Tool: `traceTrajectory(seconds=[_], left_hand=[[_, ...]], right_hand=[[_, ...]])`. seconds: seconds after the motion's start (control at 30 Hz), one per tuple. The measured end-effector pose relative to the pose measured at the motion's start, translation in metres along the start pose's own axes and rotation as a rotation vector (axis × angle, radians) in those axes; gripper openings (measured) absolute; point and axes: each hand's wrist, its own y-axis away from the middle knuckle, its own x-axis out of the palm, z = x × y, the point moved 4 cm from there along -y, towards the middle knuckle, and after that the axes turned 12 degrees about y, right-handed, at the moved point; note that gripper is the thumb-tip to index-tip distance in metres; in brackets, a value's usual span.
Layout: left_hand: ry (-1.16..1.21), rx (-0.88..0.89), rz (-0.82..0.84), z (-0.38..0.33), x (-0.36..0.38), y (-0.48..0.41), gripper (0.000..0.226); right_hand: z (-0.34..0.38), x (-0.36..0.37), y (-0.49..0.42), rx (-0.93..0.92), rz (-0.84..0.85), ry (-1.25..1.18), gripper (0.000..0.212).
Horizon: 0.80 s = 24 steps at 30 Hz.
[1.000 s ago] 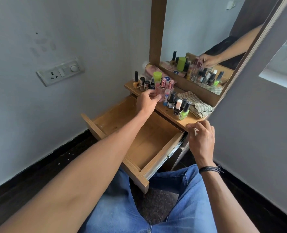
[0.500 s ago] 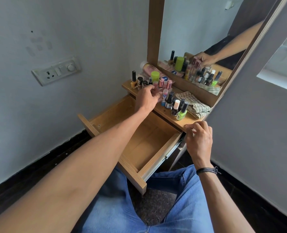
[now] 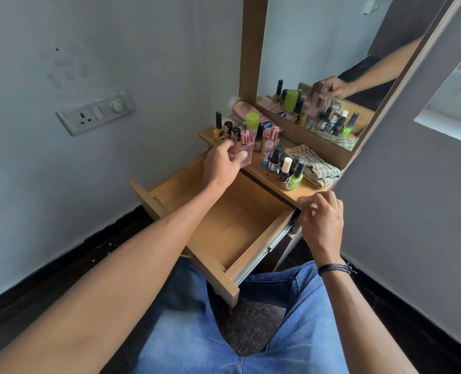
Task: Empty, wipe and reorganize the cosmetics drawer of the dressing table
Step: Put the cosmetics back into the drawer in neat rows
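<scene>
Currently, head view: left hand [image 3: 224,164] closed round pink perfume bottle [image 3: 244,152], centre frame, above bench [image 3: 267,175] edge. Right hand [image 3: 322,220] loosely curled, empty, fingertips on bench edge. Drawer [image 3: 224,230] open, empty. Risk: withdrawing bottle clips crowded nail polish bottles [image 3: 286,168]; domino toppling, glass falling.

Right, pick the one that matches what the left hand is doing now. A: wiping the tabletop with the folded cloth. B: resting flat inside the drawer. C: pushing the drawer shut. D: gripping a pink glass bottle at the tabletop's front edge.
D: the left hand has its fingers wrapped around the pink bottle, above the open, bare drawer; the cloth lies untouched.
</scene>
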Motion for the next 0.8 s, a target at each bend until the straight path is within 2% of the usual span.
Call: traceTrajectory(seconds=[0.13,0.3,0.37,0.47,0.53,0.6,0.7,0.8], left_hand=[[-0.042,0.035,0.012,0.015,-0.023,0.036,0.016],[-0.142,0.039,0.146,0.029,-0.039,0.076,0.017],[-0.166,0.032,0.202,0.031,-0.042,0.086,0.019],[-0.210,-0.003,0.284,0.035,-0.043,0.095,0.020],[-0.246,-0.061,0.361,0.040,-0.041,0.099,0.021],[-0.284,-0.107,0.418,0.042,-0.038,0.102,0.025],[-0.312,-0.136,0.437,0.042,-0.038,0.103,0.026],[-0.311,-0.167,0.455,0.045,-0.038,0.104,0.022]], right_hand=[[0.002,-0.005,-0.002,0.001,0.043,-0.003,0.010],[0.007,-0.011,-0.007,-0.001,0.118,0.038,0.015],[0.013,-0.015,0.000,-0.002,0.090,0.020,0.016],[0.036,-0.017,0.022,-0.111,0.011,-0.072,0.012],[0.053,-0.007,0.034,-0.184,0.094,-0.155,0.012],[0.067,0.007,0.038,-0.211,0.252,-0.235,0.017],[0.076,0.027,0.038,-0.184,0.449,-0.271,0.022],[0.077,0.039,0.042,-0.149,0.554,-0.273,0.023]])
